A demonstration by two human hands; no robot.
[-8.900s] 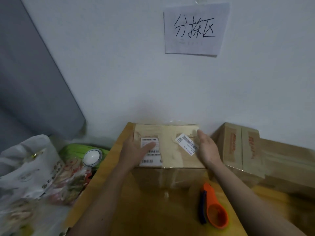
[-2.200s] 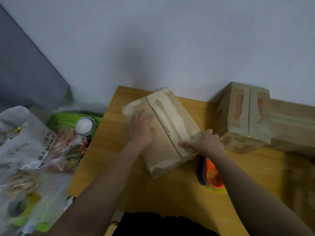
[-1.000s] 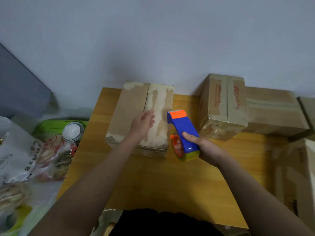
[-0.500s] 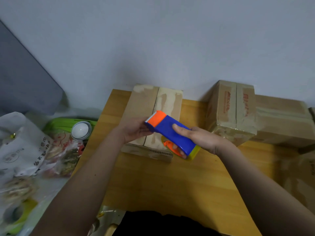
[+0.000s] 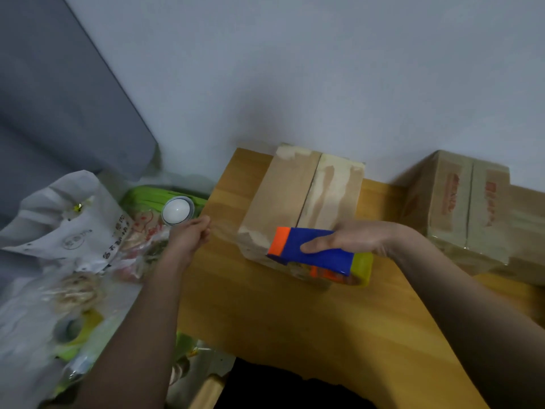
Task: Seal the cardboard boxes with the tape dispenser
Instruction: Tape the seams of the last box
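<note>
Far left I see a heap of plastic bags [image 5: 67, 246] with snacks, and a white round lid [image 5: 177, 211] on something green beside the table's left edge. My left hand [image 5: 188, 240] is out over that edge, fingers curled, pinching the end of a clear tape strip [image 5: 224, 231] that runs right toward the dispenser; the strip is faint, barely visible. The wooden table [image 5: 265, 314] sits against the wall. The cardboard box [image 5: 300, 199] lies on it near the back, flaps closed, centre seam running away from me, old tape residue on top. The tape dispenser [image 5: 312, 252], blue body with orange tip and yellow-green end, is held level at the box's near edge; I cannot tell if it touches the box. My right hand [image 5: 359, 239] grips its blue body, thumb along the near side, fingers wrapped over the top. Further right, more cardboard boxes [image 5: 460, 208] with red print stand against the wall.
</note>
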